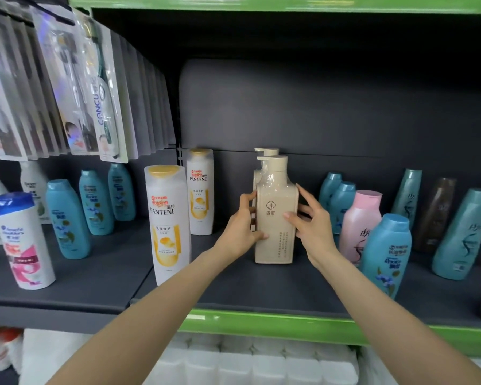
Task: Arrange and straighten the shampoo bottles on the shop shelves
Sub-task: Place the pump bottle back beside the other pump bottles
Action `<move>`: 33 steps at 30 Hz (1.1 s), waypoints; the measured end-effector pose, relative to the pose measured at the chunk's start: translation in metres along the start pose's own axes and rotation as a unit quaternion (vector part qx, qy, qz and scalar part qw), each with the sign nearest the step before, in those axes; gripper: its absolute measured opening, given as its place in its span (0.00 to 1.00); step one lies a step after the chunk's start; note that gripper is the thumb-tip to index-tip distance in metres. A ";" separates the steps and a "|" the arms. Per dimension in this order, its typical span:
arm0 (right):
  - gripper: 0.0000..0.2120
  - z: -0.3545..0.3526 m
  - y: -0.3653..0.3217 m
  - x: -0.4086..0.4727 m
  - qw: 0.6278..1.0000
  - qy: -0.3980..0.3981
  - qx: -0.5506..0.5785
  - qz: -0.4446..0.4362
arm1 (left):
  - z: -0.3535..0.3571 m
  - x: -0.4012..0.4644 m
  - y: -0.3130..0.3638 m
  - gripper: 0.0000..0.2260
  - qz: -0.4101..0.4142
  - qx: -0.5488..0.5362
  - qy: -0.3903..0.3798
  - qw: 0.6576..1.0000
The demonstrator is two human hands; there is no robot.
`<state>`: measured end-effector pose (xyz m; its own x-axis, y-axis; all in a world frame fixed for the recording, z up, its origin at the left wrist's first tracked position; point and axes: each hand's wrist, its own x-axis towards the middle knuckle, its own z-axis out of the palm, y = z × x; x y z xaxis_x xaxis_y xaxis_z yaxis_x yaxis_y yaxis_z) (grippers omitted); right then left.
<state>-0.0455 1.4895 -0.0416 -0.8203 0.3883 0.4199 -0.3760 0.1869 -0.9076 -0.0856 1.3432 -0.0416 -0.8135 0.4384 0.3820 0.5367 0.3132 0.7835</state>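
Note:
A beige pump bottle [275, 218] stands upright mid-shelf, with a second beige pump bottle [264, 152] directly behind it, mostly hidden. My left hand [243, 227] grips the front bottle's left side, thumb on its face. My right hand [313, 226] touches its right side with spread, nearly straight fingers. Left of them stand two white Pantene bottles, one near the front [168, 223] and one further back [200, 190]. On the right stand a pink bottle [358, 223] and a blue Rejoice bottle [386, 251].
Several teal bottles [67, 218] and a white Head & Shoulders bottle [22, 240] stand on the left shelf section. More teal and brown bottles [436, 212] stand at far right. Hanging toothbrush packs [100, 87] overhang the upper left. The green shelf edge [261, 323] runs along the front.

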 end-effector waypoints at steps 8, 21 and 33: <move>0.31 0.001 0.004 -0.002 0.999 -0.032 -0.012 -0.017 | -0.013 0.008 0.022 0.31 0.088 0.024 0.168 0.982; 0.20 -0.004 -0.051 0.020 0.998 -0.041 -0.028 -0.049 | -0.037 0.054 0.049 0.20 0.184 0.176 0.116 0.960; 0.28 0.007 -0.073 0.144 0.911 -0.201 -0.355 -0.060 | -0.038 0.057 0.051 0.21 0.196 0.162 0.117 0.960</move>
<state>-0.1388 1.5254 0.0850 -0.9370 -0.0094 0.3492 -0.2173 0.7984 -0.5616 -0.1132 1.3521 0.0392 -0.5432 0.3863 0.7454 0.8220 0.4255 0.3785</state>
